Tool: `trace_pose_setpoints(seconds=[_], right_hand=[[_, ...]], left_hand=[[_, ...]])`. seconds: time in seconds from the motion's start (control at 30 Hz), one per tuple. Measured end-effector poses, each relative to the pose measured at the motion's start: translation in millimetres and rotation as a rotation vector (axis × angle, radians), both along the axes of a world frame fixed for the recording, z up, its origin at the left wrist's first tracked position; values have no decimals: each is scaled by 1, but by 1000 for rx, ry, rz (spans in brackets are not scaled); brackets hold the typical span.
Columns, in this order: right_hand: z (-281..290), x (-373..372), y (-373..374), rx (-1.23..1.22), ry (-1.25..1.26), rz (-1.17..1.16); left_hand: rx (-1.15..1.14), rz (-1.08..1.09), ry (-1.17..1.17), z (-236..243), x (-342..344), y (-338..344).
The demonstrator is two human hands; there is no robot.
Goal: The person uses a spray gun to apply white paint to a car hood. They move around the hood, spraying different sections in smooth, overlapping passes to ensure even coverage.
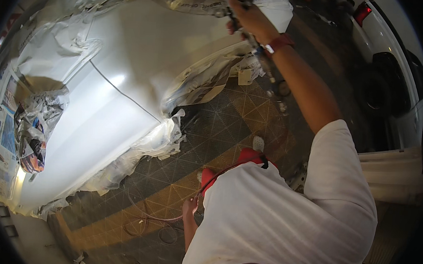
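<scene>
My right hand [254,22] is raised at the top, its fingers wrapped round a spray gun [222,11]. The gun points left over a white car body panel [123,73], and motion blurs its details. Fittings and a hose hang from its lower end beside my forearm. Low in the middle, my left hand [190,206] is closed on a thin air hose [165,219], which runs up across my waist and loops on the floor. Plastic film [57,45] and masking paper [195,82] surround the white panels, and a dark seam divides them.
Newspaper sheets [3,124] and crumpled film cover parts of the car at the left. Loose hose coils [169,235] lie on the tiled grating floor [212,112] near my feet. Another white vehicle [393,51] with a red tail light stands at the right.
</scene>
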State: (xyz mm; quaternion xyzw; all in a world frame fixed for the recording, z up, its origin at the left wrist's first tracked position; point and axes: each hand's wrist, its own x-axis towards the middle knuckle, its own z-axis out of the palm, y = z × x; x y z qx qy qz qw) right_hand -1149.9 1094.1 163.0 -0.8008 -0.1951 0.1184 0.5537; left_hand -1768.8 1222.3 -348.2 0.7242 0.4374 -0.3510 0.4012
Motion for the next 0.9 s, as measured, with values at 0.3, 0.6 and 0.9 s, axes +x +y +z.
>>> trace_pose_setpoints(seconds=[0.3,0.6,0.9], right_hand=[[-27,174,-187,50,-76,-99],[-83,325,-332,37,21,-342],[-102,302,-353,158,158,-255]], left_hand=[[183,1,-53,73,151,-145],[176,-20,1,111,249,-242],[215,-85,145,82,285,-226]])
